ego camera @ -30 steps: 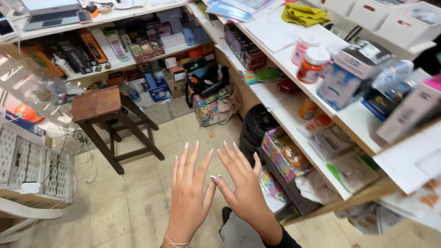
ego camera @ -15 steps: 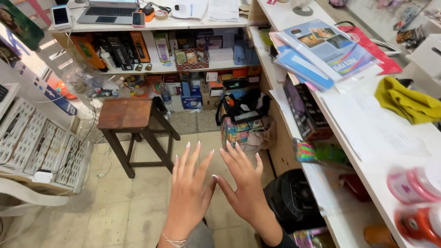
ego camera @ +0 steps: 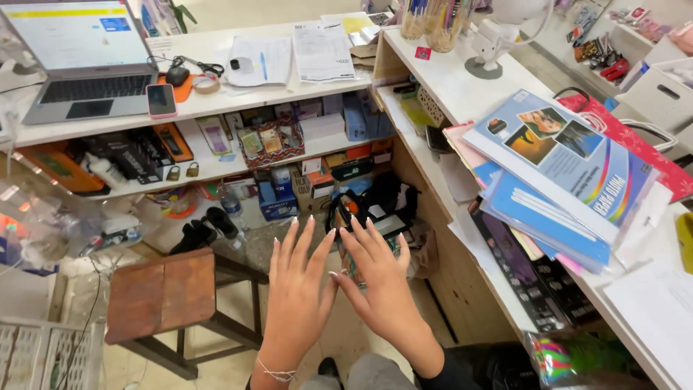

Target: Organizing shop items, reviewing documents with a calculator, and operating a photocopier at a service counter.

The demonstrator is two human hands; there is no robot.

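Observation:
My left hand (ego camera: 297, 289) and my right hand (ego camera: 375, 282) are raised in front of me, palms away, fingers spread, holding nothing. Their thumbs nearly touch. A thin bracelet (ego camera: 276, 373) circles my left wrist and a dark sleeve (ego camera: 462, 365) covers my right forearm. Below the hands lies the tiled floor, with a wooden stool (ego camera: 162, 292) to the left of them. Behind the fingertips a black bag (ego camera: 364, 206) sits on the floor under the counter.
A white L-shaped counter (ego camera: 447, 76) runs across the back and down the right. On it are a laptop (ego camera: 79, 58), a phone (ego camera: 161, 100), papers (ego camera: 321, 50) and a stack of glossy folders (ego camera: 563, 166). Shelves below hold boxes and small goods. A white rack (ego camera: 43, 354) stands bottom left.
My view has swung left and tilted up, bringing the laptop counter and folders closer. Both hands stay raised and spread in the same pose.

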